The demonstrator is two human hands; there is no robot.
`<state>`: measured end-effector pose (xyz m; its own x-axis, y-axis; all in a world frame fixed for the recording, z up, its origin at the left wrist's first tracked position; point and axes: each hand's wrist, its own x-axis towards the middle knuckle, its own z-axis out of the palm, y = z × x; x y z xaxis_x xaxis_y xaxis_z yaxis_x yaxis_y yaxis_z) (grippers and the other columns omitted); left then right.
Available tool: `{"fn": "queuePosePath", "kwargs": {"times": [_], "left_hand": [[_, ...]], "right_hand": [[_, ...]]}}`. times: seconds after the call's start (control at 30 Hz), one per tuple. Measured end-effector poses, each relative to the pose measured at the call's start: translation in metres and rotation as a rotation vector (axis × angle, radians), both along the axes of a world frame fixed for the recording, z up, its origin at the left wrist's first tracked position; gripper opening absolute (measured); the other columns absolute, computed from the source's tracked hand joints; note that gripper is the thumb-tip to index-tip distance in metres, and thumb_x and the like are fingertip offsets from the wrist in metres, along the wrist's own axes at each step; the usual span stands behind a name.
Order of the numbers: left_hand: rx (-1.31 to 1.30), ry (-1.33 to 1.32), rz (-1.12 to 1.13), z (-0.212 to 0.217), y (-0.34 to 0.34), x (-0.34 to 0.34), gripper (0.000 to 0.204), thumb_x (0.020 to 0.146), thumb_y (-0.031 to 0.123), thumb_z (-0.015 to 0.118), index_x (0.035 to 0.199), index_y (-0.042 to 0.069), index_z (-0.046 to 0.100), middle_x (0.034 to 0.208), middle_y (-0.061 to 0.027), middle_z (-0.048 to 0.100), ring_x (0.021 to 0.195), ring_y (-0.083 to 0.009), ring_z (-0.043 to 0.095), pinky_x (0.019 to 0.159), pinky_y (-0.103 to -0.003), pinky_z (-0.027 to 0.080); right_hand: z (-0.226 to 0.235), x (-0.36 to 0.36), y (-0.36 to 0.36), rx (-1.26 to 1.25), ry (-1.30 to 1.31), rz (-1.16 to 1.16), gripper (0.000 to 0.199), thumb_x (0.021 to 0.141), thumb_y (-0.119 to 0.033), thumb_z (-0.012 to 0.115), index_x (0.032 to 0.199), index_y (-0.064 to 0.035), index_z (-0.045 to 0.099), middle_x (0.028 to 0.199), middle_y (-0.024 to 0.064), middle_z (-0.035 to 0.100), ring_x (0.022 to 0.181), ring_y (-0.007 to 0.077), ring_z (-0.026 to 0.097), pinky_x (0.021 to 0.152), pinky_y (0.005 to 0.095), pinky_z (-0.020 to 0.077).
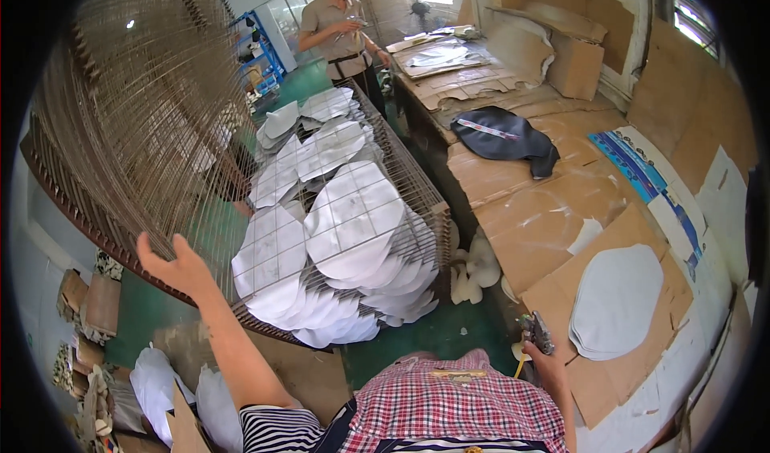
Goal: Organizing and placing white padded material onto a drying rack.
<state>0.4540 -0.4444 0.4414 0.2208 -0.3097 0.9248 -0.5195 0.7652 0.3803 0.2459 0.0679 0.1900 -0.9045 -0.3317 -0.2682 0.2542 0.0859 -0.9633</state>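
My left hand (pixel 178 268) is raised beside the lower edge of the lifted wire shelves (pixel 144 132), fingers apart and nothing held. Whether a fingertip touches the wire cannot be made out. My right hand (pixel 545 361) is closed around a metal spray gun (pixel 537 333) with a yellow hose, near the workbench edge. In front of me the rack's lowered wire shelves (pixel 413 176) carry stacked layers of white rounded sheets (pixel 353 212). A pile of similar white cut pieces (pixel 618 300) lies on a cardboard sheet (pixel 553 300), just right of the spray gun.
A cardboard-covered bench (pixel 513 212) runs along the right, with a black cloth piece (pixel 501 132) on it. Another person (pixel 337 32) stands past the rack's far end. White scraps (pixel 477 268) lie between rack and bench. White bundles (pixel 156 389) stand at lower left.
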Motion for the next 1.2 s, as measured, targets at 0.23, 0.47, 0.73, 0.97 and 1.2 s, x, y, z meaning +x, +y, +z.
{"fn": "queuePosePath", "kwargs": {"times": [0.23,0.47,0.73,0.97,1.2], "left_hand": [[-0.127,0.063,0.307,0.021,-0.113,0.071,0.064,0.092,0.035,0.050,0.139,-0.004,0.030,0.143,-0.0252,0.030,0.131,-0.0401,0.028,0.106,-0.050,0.023],[-0.024,-0.104,0.620,-0.004,-0.171,0.079,0.067,0.095,0.055,0.029,0.144,0.011,0.030,0.150,-0.0242,0.017,0.137,-0.0425,0.017,0.104,-0.062,0.015],[-0.137,-0.129,0.676,-0.006,-0.189,0.069,0.062,0.095,0.053,0.030,0.142,0.012,0.033,0.147,-0.0258,0.023,0.134,-0.0462,0.021,0.100,-0.064,0.019],[-0.065,-0.316,1.427,-0.001,-0.222,0.110,0.073,0.089,0.064,0.029,0.139,0.011,0.038,0.141,-0.0303,0.027,0.129,-0.0509,0.026,0.095,-0.068,0.021],[-0.096,-0.105,0.487,-0.019,-0.229,0.087,0.086,0.087,0.072,0.018,0.144,0.009,0.028,0.149,-0.0301,0.010,0.136,-0.0492,0.010,0.100,-0.068,0.008]], "right_hand": [[0.003,0.002,-0.089,0.049,0.095,0.210,0.040,0.076,-0.005,0.070,0.113,-0.0024,0.058,0.089,-0.0011,0.059,0.079,0.0081,0.053,0.073,0.0242,0.0446],[0.017,0.023,-0.181,-0.005,0.066,0.316,0.043,0.076,-0.006,0.070,0.116,-0.0030,0.057,0.089,-0.0015,0.059,0.079,0.0072,0.053,0.075,0.0239,0.0446],[-0.018,0.022,-0.223,0.055,0.125,0.403,0.047,0.077,-0.010,0.071,0.121,-0.0032,0.054,0.096,0.0023,0.060,0.088,0.0106,0.053,0.081,0.0259,0.0440],[-0.013,0.008,-0.219,0.088,0.141,0.323,0.048,0.079,-0.015,0.071,0.121,-0.0022,0.053,0.096,0.0028,0.059,0.088,0.0118,0.052,0.081,0.0274,0.0443],[0.003,0.002,-0.110,0.185,0.134,-0.084,0.044,0.081,-0.012,0.070,0.121,-0.0041,0.054,0.095,-0.0006,0.060,0.086,0.0094,0.053,0.080,0.0265,0.0446]]}}
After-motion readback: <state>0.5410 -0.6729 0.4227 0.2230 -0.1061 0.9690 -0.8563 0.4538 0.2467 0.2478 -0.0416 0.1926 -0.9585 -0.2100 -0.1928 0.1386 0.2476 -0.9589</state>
